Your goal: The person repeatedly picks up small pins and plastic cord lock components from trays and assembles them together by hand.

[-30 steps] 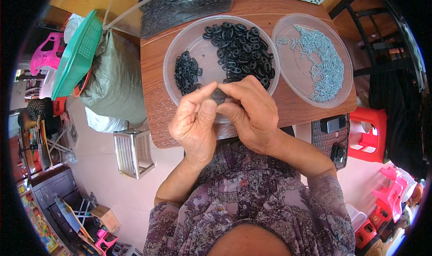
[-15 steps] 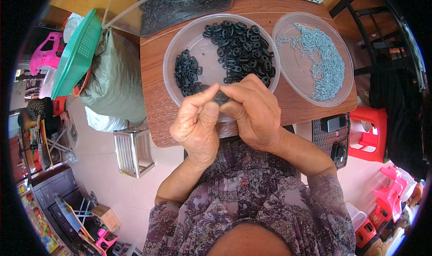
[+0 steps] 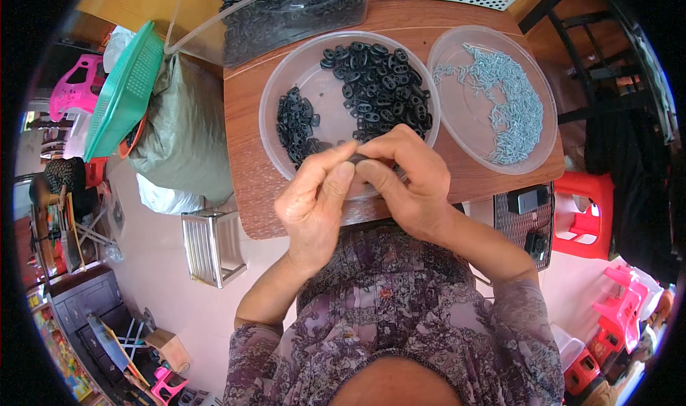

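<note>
Over the last second very little has shifted: my two hands stay pressed together at the near edge of the round clear plastic dish of black rubber pieces (image 3: 323, 95), and the small dark rubber piece (image 3: 359, 160) I pinch between them has not left my fingertips. A second ago my hands sat a touch lower over the dish rim; now they have crept slightly up and the thumbs have closed tighter over the piece. To my judgement I am still working on this one part, fitting or pressing it, and it is not ready to be dropped on either heap.

My left hand (image 3: 314, 202) comes up from the lower edge, wrist bent, fingers curled with thumb and forefinger reaching right to nip the piece. My right hand (image 3: 411, 184) lies across from it, knuckles up, fingers folded down, thumb tip meeting the left thumb on the piece. Both hands are nearly closed, gripping only that one part, most of which is hidden by my fingers.

Inside the dish lie a small heap at the left and a bigger heap at the right. Just beside it on the brown wooden worktop (image 3: 246, 156) stands a second clear round dish of small silvery metal bits (image 3: 500, 99), untouched.
</note>
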{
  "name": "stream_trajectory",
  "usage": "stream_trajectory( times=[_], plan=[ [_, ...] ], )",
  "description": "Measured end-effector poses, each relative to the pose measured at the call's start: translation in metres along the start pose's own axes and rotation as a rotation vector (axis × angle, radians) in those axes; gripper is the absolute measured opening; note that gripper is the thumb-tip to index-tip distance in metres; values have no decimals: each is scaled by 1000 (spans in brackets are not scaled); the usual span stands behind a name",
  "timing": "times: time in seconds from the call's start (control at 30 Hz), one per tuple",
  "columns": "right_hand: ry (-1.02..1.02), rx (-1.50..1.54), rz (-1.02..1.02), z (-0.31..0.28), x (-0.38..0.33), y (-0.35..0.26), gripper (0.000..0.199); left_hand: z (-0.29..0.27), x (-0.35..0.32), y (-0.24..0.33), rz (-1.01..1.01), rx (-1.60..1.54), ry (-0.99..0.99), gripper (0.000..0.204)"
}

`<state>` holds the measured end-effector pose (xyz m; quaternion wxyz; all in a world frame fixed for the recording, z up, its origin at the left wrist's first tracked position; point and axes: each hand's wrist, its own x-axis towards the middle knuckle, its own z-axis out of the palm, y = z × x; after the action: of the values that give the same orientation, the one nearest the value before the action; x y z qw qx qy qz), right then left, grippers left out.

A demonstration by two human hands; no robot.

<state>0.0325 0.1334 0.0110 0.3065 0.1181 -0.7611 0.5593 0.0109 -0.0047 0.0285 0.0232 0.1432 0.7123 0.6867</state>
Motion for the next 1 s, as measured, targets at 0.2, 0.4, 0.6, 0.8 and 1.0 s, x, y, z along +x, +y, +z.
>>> stream_trajectory(
  times=[0.2, 0.4, 0.6, 0.8, 1.0],
  plan=[
    [29, 34, 460, -37, 20, 4, 16, -32, 29, -13, -86, 268, -20, 21],
    [54, -185, 358, -84, 93, 40, 16, -27, 72, -17, 282, 681, -229, 19],
    [236, -654, 11, -111, 198, 68, 14, 0, 99, -48, 610, 858, -360, 16],
    [279, -894, 14, -116, 221, 128, 16, 6, 103, -55, 746, 992, -392, 17],
    [106, -707, 54, -123, 128, 90, 18, 5, 108, -56, 632, 855, -423, 17]
  ],
)
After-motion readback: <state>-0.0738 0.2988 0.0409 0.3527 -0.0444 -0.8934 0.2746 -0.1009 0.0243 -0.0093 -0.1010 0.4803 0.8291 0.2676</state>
